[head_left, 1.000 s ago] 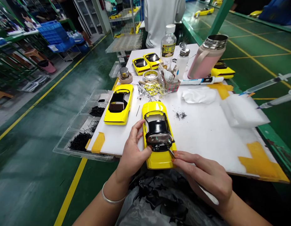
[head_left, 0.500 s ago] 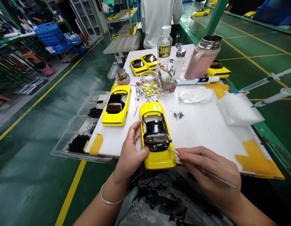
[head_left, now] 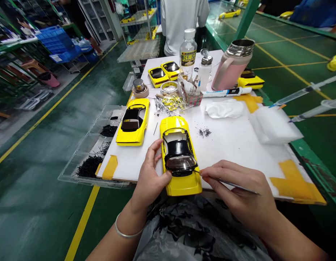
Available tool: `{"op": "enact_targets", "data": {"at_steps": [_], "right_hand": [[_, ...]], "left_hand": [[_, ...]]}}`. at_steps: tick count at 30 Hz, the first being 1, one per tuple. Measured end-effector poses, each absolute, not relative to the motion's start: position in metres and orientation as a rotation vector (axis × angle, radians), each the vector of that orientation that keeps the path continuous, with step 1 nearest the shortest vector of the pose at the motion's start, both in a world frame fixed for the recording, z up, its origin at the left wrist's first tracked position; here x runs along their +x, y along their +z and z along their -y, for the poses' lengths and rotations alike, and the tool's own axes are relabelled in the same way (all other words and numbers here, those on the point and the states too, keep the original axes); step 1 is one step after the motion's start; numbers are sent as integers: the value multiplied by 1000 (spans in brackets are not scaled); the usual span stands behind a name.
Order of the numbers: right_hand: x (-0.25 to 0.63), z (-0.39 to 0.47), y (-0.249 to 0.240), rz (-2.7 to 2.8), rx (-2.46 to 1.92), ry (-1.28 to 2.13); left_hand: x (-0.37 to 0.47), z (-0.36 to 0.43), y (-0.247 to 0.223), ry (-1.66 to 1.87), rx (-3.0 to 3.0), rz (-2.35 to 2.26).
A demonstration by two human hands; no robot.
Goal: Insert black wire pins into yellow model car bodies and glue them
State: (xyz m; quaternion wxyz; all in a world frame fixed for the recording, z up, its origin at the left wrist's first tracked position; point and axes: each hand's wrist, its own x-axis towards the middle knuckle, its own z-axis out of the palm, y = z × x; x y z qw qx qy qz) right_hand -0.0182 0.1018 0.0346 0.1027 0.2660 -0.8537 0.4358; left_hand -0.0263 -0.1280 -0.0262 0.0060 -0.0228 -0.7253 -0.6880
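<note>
A yellow toy car body (head_left: 184, 185) with a black roof and clear windshield lies on the white board at the front edge. My left hand (head_left: 151, 172) grips its left side, thumb near the windshield's lower corner and fingers along the side. In my right hand (head_left: 235, 181) are thin metal tweezers (head_left: 238, 186), pinched between thumb and fingers, their tip at the right lower corner of the windshield. A second yellow car body (head_left: 133, 123) rests to the left. Tiny black bits (head_left: 204, 132) are scattered right of the held car.
Behind stand a labelled bottle (head_left: 187, 54), a pump bottle (head_left: 205, 70), a pink flask (head_left: 233, 65) and more yellow cars (head_left: 158, 77). A clear tray (head_left: 67, 166) of black parts is at the left, white foam (head_left: 276, 125) at the right. A person in white (head_left: 181, 29) is beyond.
My right hand has moved slightly left and up, its tweezers now lying flatter against the windshield corner. The left hand keeps its grip. Another yellow object has appeared at the far right edge.
</note>
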Motion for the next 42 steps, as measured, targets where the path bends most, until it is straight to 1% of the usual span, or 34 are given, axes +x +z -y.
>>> {"op": "enact_targets", "data": {"at_steps": [5, 9, 12, 14, 18, 22, 30, 35, 42], "right_hand": [[-22, -103, 34, 2571, 767, 1349], [-29, -121, 34, 2549, 704, 1446], [-36, -145, 35, 2559, 529, 1375], [-41, -158, 33, 2623, 424, 1286], [-46, -171, 24, 2806, 363, 1190], [-54, -174, 20, 2903, 284, 1333], [-99, -167, 22, 2622, 69, 1525], [-109, -160, 7, 2595, 99, 1534], [-110, -161, -5, 2592, 131, 1543]], "left_hand": [[-24, 128, -27, -2167, -76, 2262], [-23, 136, -29, -2329, -16, 2161], [-26, 142, -34, -2511, 32, 1975], [-28, 141, -35, -2560, 84, 1883], [-29, 130, -32, -2477, 147, 1955], [-27, 126, -27, -2437, 138, 2057], [-27, 135, -35, -2387, 141, 2128], [-24, 137, -38, -2360, 126, 2116], [-24, 132, -27, -2390, 284, 2039]]}}
